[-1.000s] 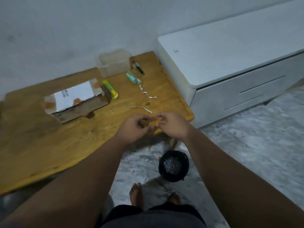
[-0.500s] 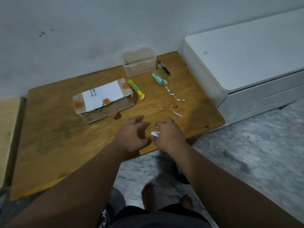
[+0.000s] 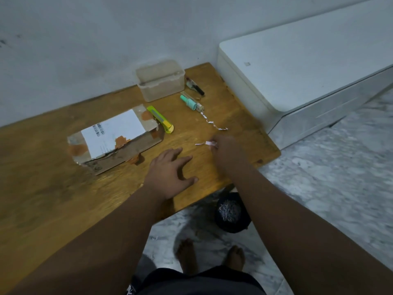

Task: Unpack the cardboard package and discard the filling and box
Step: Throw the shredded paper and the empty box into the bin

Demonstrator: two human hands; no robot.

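A cardboard box (image 3: 125,149) with a white label and orange tape lies on the wooden table (image 3: 53,188), left of my hands. My right hand (image 3: 226,153) pinches a small bundle of white paper strips (image 3: 209,143) just above the table, with one strip trailing to the left. Another loose paper strip (image 3: 213,124) lies beyond it. My left hand (image 3: 170,173) rests flat on the table with its fingers spread, holding nothing. A black bin (image 3: 231,211) with shredded paper inside stands on the floor under the table's front edge.
A yellow-green box cutter (image 3: 161,119) lies by the box. A clear plastic container (image 3: 160,80), a teal bottle (image 3: 190,102) and a dark small bottle (image 3: 194,86) sit at the back. A white cabinet (image 3: 308,69) stands to the right. My bare feet are on the marble floor.
My right hand moved forward over the table to the loose strip, still holding bits of paper. My left hand opened, spread and settled flat on the table.
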